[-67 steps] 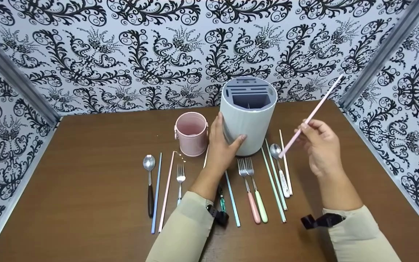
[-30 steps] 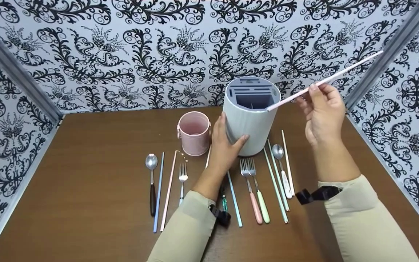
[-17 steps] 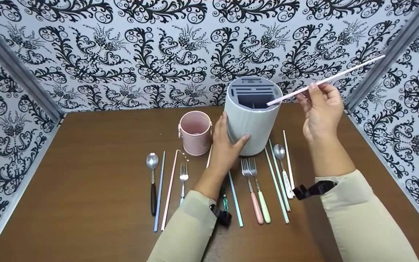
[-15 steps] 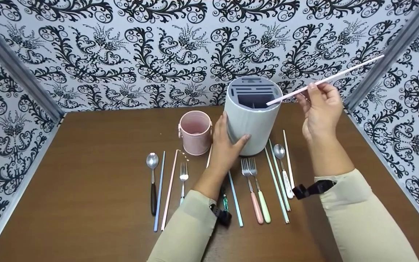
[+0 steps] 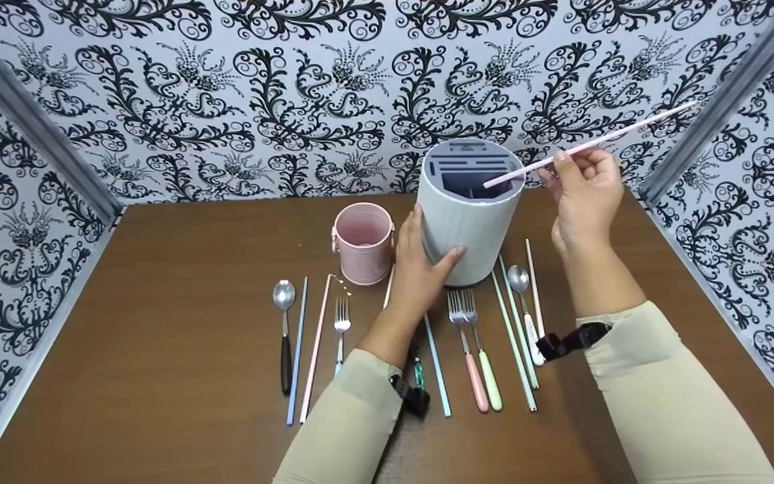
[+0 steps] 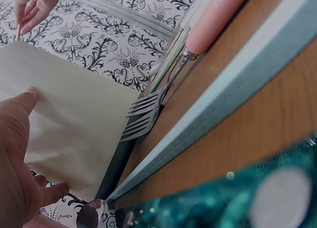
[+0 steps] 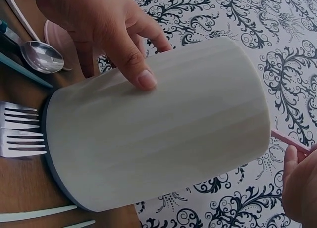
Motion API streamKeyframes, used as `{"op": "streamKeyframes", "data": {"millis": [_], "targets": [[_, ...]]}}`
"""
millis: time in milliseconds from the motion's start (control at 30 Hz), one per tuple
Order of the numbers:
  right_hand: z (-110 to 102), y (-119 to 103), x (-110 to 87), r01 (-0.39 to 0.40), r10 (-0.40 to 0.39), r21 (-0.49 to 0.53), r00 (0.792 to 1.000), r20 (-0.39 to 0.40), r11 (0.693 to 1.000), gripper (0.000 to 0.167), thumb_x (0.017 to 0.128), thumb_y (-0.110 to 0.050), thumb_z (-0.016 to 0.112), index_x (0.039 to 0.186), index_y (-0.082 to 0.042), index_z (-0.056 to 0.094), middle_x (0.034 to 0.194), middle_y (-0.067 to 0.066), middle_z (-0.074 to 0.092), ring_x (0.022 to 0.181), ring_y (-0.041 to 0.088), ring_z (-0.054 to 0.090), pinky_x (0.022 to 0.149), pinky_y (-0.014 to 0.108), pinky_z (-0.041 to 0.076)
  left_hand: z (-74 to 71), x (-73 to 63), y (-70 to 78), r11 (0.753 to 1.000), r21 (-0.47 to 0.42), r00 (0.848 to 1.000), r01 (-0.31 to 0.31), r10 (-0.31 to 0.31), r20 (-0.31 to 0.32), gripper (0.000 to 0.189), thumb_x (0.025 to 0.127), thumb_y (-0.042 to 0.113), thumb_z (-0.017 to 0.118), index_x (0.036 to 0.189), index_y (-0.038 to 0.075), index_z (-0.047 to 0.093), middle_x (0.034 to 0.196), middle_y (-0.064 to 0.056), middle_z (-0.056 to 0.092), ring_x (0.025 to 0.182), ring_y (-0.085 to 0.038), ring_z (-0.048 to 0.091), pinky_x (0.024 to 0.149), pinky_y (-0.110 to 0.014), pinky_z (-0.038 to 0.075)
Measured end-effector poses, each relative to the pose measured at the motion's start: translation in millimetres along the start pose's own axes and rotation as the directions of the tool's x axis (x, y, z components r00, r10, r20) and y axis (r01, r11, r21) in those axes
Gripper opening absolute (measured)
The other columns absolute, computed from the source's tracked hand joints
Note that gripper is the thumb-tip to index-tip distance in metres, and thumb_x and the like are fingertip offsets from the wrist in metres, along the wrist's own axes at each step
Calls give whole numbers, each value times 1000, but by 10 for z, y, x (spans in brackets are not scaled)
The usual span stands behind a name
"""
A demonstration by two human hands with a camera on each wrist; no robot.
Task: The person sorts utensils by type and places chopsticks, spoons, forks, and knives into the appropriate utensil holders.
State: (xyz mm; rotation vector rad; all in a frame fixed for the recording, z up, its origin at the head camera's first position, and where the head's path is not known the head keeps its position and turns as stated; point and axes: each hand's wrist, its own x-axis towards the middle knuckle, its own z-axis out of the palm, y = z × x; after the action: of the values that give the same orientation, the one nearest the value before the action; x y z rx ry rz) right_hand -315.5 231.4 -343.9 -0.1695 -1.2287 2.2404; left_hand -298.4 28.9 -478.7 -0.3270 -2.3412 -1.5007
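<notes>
A tall white ribbed utensil holder [image 5: 469, 214] with a grey slotted insert stands at the back middle of the brown table [image 5: 179, 323]. My left hand [image 5: 420, 265] grips its near side, thumb on the front; the right wrist view shows that hand [image 7: 106, 27] on the holder [image 7: 163, 134]. My right hand [image 5: 585, 195] pinches a long pink chopstick [image 5: 592, 143], held slanted, its lower tip over the holder's open compartment. In the left wrist view, the holder's wall [image 6: 74, 124] fills the left side.
A small pink cup [image 5: 363, 243] stands left of the holder. Cutlery lies in rows in front: a black-handled spoon [image 5: 284, 333], blue chopstick [image 5: 296, 349], pink chopstick [image 5: 315, 346], forks [image 5: 471, 349], green chopsticks [image 5: 514, 339], another spoon [image 5: 525, 302]. Patterned walls enclose three sides.
My right hand raised the pink chopstick from beside the holder to above it and has shifted its tip left over the open compartment. The left hand stays on the holder.
</notes>
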Motion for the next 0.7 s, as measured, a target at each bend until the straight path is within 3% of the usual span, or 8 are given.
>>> {"op": "streamKeyframes", "data": {"millis": [400,700], "targets": [[43,56,0,-14,16,-56,999,35,998,18,91,11,69,103,-1,62,97,12,61,83,18,65,78,25,63,-7,3,-2,1000,-4,1000,2,-2,5,100,89,38,82,165,9,23,165,-20,35,154,-34,34,129,-45,28],[65,122,-12,23,-13,-105,996,90,994,18,91,13,68,102,1,61,95,11,60,82,18,63,76,23,62,0,1,-1,1000,1,1000,6,-6,5,100,89,39,82,165,9,24,165,-19,36,154,-35,34,128,-46,29]]}}
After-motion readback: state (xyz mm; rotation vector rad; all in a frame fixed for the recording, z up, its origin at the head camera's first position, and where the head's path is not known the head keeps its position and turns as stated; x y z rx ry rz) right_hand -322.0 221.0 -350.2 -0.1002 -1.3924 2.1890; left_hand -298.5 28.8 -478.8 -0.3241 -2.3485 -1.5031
